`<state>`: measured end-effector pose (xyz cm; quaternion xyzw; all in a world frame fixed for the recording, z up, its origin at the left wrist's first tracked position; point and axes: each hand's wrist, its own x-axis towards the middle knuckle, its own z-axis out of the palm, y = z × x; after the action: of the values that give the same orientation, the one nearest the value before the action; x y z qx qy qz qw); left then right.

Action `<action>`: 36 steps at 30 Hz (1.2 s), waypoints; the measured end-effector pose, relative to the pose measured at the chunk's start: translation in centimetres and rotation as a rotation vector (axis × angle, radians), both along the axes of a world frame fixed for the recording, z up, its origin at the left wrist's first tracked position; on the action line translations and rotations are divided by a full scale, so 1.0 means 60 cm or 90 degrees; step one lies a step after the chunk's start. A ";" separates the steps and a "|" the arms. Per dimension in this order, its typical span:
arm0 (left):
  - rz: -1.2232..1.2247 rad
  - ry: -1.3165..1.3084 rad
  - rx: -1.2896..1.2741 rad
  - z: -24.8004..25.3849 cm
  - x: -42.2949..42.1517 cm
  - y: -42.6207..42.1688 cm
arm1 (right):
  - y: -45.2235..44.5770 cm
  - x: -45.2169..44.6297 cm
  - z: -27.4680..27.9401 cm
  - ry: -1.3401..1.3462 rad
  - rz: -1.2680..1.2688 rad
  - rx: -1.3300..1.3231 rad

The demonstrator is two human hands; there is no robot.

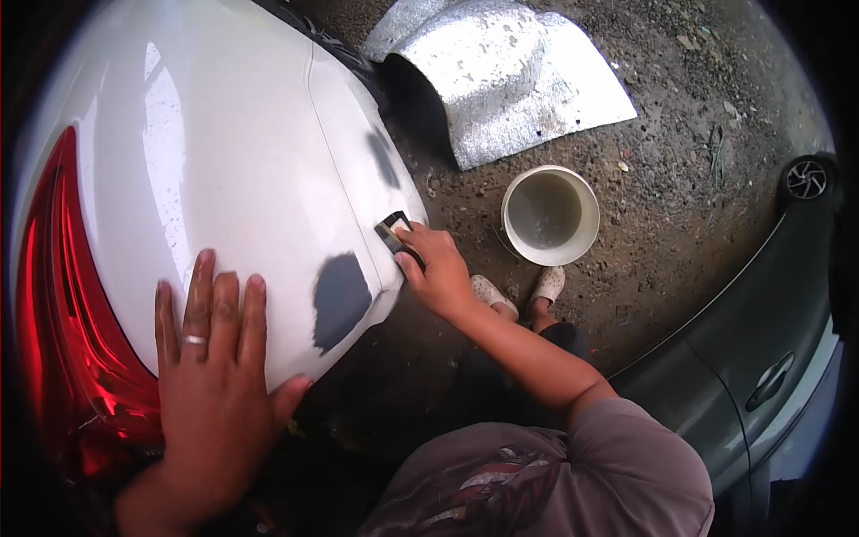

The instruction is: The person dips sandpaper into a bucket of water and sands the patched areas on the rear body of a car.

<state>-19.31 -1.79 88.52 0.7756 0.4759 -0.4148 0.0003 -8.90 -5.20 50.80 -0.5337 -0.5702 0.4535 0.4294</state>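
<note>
My right hand point(433, 268) grips a small block point(394, 231), dark with a pale part, that looks like a sanding block. It presses against the edge of a white car body point(242, 116), near a panel seam. Below it on the white paint is a large grey patch point(341, 302); a smaller grey patch point(383, 159) lies above. My left hand point(215, 358), a ring on one finger, is spread with its palm down over the white panel, beside the red tail light point(76, 331). Its fingers look wet and hold nothing.
A white bucket point(508, 215) with cloudy water stands on the dirt ground point(680, 179) by my feet. Behind it lies a silvery, foil-like curved sheet point(528, 80). A dark car point(716, 367) is close on the right, with its door handle point(769, 382) facing me.
</note>
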 end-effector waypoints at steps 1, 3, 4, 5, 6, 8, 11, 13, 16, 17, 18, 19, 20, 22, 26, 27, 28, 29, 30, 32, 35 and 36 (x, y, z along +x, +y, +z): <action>-0.009 0.014 0.089 0.002 -0.008 -0.024 | 0.003 -0.004 0.002 0.008 -0.004 -0.018; -0.033 -0.003 0.145 -0.004 -0.024 -0.062 | 0.022 -0.013 -0.013 0.003 -0.026 0.001; -0.050 -0.013 0.195 -0.002 -0.025 -0.071 | 0.030 -0.022 -0.016 0.005 -0.039 0.013; -0.022 -0.003 0.207 -0.008 -0.020 -0.070 | 0.053 -0.032 -0.020 0.007 -0.064 0.022; -0.022 0.000 0.216 -0.019 -0.013 -0.064 | 0.089 -0.040 -0.027 -0.001 -0.075 0.019; -0.001 0.027 0.239 -0.037 -0.004 -0.047 | 0.170 -0.059 -0.041 -0.002 -0.071 -0.044; 0.034 0.045 0.249 -0.049 0.000 -0.039 | 0.306 -0.078 -0.087 0.006 -0.038 -0.091; 0.047 0.050 0.275 -0.060 -0.003 -0.037 | 0.321 -0.088 -0.090 0.020 -0.012 -0.102; 0.075 0.028 0.334 -0.072 -0.003 -0.032 | 0.240 -0.052 -0.068 0.018 -0.003 -0.055; 0.093 0.025 0.358 -0.073 -0.005 -0.034 | 0.191 -0.044 -0.068 0.032 -0.008 0.017; 0.110 0.024 0.376 -0.072 -0.007 -0.037 | 0.150 -0.028 -0.050 0.059 0.024 -0.011; 0.110 0.014 0.382 -0.072 -0.008 -0.037 | 0.122 -0.018 -0.033 0.037 0.037 -0.002; 0.124 0.012 0.378 -0.072 -0.010 -0.038 | 0.137 -0.016 -0.035 0.030 0.050 -0.006; 0.103 0.027 0.358 -0.067 -0.013 -0.041 | 0.177 -0.033 -0.046 0.069 0.055 -0.004; 0.112 0.019 0.372 -0.070 -0.002 -0.032 | 0.392 -0.117 -0.119 0.009 0.001 -0.057; 0.112 -0.007 0.382 -0.071 -0.004 -0.031 | 0.417 -0.124 -0.121 0.010 -0.009 -0.054; 0.110 -0.036 0.389 -0.070 -0.006 -0.030 | 0.405 -0.119 -0.119 0.008 -0.010 -0.058; 0.110 -0.044 0.387 -0.068 -0.006 -0.029 | 0.383 -0.105 -0.112 0.011 0.018 -0.074; 0.107 -0.045 0.385 -0.069 -0.003 -0.028 | 0.364 -0.087 -0.096 0.012 0.044 -0.084; 0.113 -0.050 0.392 -0.068 -0.001 -0.026 | 0.253 -0.055 -0.066 0.045 0.049 0.004; 0.071 -0.051 0.344 -0.055 -0.006 -0.018 | 0.179 -0.037 -0.024 0.045 0.086 -0.043; 0.061 -0.061 0.331 -0.051 -0.007 -0.017 | 0.197 -0.048 -0.036 0.038 0.069 -0.019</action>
<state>-19.73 -2.79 85.45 0.7449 0.6020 -0.2411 -0.1567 -11.79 6.61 48.63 -0.4947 -0.5781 0.5004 0.4131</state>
